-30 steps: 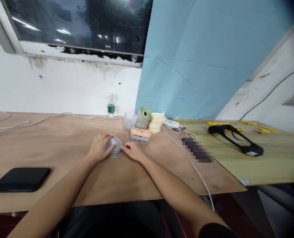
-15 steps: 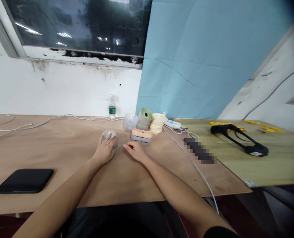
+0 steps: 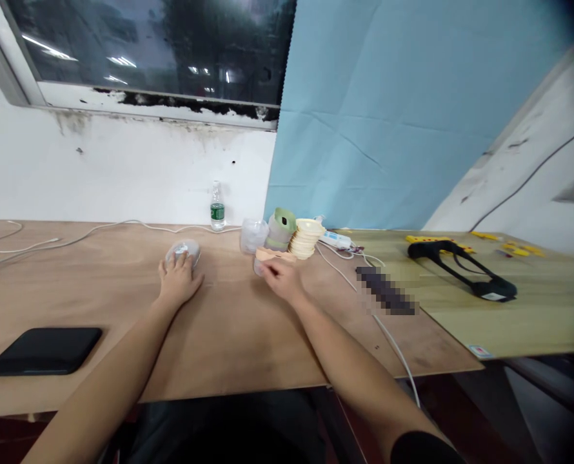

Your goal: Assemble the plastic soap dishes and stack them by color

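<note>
Head camera view: a clear container [image 3: 193, 249] is covered by the left hand [image 3: 178, 277], left of centre in the frame, its fingers parted over the near side, apparently so that the piece is steadied against the surface [image 3: 229, 341]; whether it is gripped cannot be told. At centre, the right hand [image 3: 285, 278] is held with fingers curled at the near side of a peach-rimmed container [image 3: 273, 254]; the fingertips are partly hidden, and whether anything is grasped cannot be told. Just behind, clear cups [image 3: 254, 236], a green-topped container [image 3: 281, 230] and a stack of cream lids [image 3: 307, 240] are grouped closely, seemingly so that all are kept within reach. The lids are piled one on another, presumably so that room is saved. Near the wall, a bottle [image 3: 217, 210] is stood upright; at lower left, a black flat case [image 3: 44, 351] is set well apart.
</note>
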